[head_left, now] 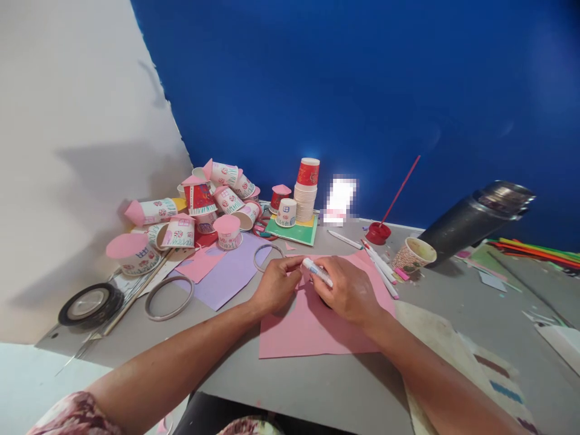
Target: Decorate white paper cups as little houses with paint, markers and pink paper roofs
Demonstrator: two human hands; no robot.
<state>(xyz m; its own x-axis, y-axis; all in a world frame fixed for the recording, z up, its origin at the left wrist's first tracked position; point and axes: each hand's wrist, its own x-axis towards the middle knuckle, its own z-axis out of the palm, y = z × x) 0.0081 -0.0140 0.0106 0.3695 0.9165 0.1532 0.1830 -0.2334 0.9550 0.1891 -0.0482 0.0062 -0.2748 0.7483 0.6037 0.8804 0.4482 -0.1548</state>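
Observation:
My right hand [348, 290] is wrapped round a white tube with blue print [318, 273], shaped like a glue stick, tilted with its end towards my left hand. Thumb and fingers of my left hand [278, 284] are pinched together close to that end, on what looks like a small piece of pink paper, mostly hidden by the fingers. Both hands are over a large pink sheet of paper [312, 332] lying flat on the grey table. A grey ring [257, 257] lies just beyond my left wrist.
Decorated paper cups [181, 231] with pink tops pile up at the left, near black tape [90, 304] and a purple sheet [226, 272]. Stacked cups [306, 196] stand behind. Rightward are markers [383, 269], a patterned cup [412, 257], a dark flask [471, 217] and a cloth [430, 338].

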